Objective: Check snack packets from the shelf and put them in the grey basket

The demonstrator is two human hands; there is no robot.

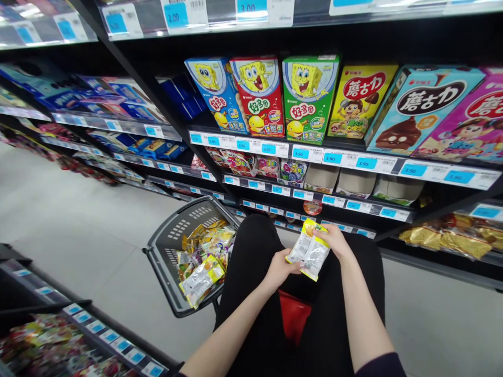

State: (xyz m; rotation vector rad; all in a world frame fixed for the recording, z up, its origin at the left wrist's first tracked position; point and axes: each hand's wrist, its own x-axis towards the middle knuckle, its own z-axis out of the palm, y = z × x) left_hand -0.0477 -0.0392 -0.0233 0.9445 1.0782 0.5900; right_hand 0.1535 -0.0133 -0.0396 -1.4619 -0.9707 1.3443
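Observation:
Between my knees I hold a yellow and silver candy bag (310, 251), its printed back side turned up toward me. My left hand (280, 269) pinches its lower left edge, thumb on top. At the upper right corner, my right hand (334, 240) grips the same bag. To the left of my legs stands a grey shopping basket (173, 288) holding several similar bags. A yellow and silver candy bag (203, 280) lies on top of that pile.
Ahead rises a shelf with snack boxes (257, 97) and price tags. Below them, a row has candy packs (293, 170) and white display trays (356, 182). Gold packets (444, 238) hang over a low shelf at right. Another shelf with wrapped sweets (51, 345) is at lower left.

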